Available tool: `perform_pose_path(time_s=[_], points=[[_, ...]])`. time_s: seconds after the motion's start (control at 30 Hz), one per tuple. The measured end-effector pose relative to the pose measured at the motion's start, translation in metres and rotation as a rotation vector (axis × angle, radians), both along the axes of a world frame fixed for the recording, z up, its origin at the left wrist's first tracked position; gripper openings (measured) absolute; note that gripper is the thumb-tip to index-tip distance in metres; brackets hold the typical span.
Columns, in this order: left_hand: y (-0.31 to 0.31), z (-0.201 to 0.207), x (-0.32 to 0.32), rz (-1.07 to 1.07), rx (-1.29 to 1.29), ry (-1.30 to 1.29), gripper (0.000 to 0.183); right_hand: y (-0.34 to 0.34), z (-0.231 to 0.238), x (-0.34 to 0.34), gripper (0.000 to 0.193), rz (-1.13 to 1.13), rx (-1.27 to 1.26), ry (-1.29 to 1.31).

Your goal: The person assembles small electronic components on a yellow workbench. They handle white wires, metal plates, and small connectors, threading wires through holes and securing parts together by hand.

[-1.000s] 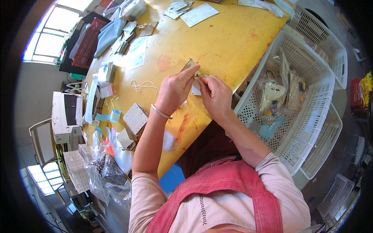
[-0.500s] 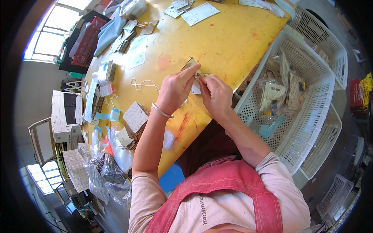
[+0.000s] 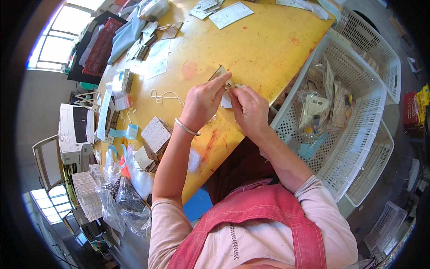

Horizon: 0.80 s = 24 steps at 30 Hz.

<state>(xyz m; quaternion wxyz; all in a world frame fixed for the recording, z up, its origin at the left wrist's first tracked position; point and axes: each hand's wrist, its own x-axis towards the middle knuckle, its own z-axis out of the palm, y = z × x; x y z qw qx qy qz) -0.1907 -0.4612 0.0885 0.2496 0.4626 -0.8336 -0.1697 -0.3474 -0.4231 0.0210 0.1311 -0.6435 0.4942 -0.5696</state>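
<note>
My left hand (image 3: 202,104) and my right hand (image 3: 249,109) meet over the table's near part, fingertips almost touching. Between them is a small flat white and grey piece (image 3: 226,102), partly covered by my fingers. The left hand is closed on it, with one corner sticking out past the fingers. My right hand pinches at a short end of off-white cord (image 3: 239,86) beside the piece. A loop of white cord (image 3: 166,96) lies to the left and runs toward my left wrist. How the cord meets the piece is hidden.
On the yellow table (image 3: 251,49), a stack of square boards (image 3: 156,134) lies left of my forearm. Plastic bags (image 3: 127,201) hang at the left edge. White plastic baskets (image 3: 358,148) crowd the right side, one holding bagged parts. More flat cards (image 3: 230,15) lie farther off.
</note>
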Motion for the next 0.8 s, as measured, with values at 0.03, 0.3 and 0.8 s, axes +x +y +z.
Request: perform_pose_path(time_s=[0.03,0.3,0.8], points=[[0.0001,-0.0001,-0.0001,0.003,0.004,0.002,0.034,-0.0001,-0.0004,0.0,0.011,-0.001,-0.002,0.002],[0.0011,0.0,-0.0014,-0.001,-0.009,-0.003,0.038,-0.0022,-0.001,-0.0003,0.012,-0.008,-0.048,0.018],[0.0038,-0.0013,-0.0029,-0.009,-0.042,0.042,0.034,-0.0059,-0.0078,0.0028,0.017,-0.011,-0.118,-0.035]])
